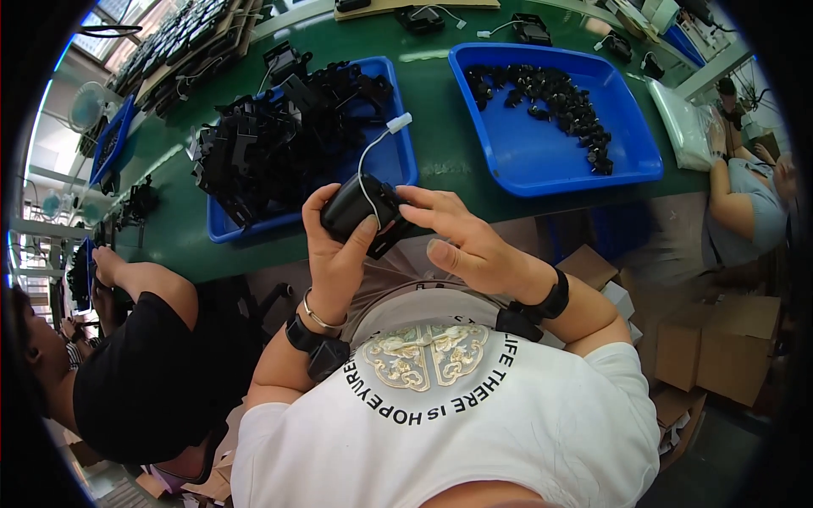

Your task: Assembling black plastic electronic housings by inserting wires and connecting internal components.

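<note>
A black plastic housing (345,208) with a thin white cable is in my left hand (332,250). The fingers are behind it and the thumb presses its front. The cable loops up over the part to a white connector (398,124), which hangs free above it. My right hand (461,235) is at the housing's right side, its fingers stretched out and fingertips against or very close to the edge; the thumb stands apart. Just beyond my hands, a blue tray (405,161) is heaped with black plastic parts (254,152).
Right of it, another blue tray (500,173) holds small black pieces (559,102). Black units with white cables (532,30) lie along the green table's (436,93) far side. A co-worker (152,364) sits at left, another (745,195) at right near a clear plastic bag (680,127). Cardboard boxes (737,347) stand lower right.
</note>
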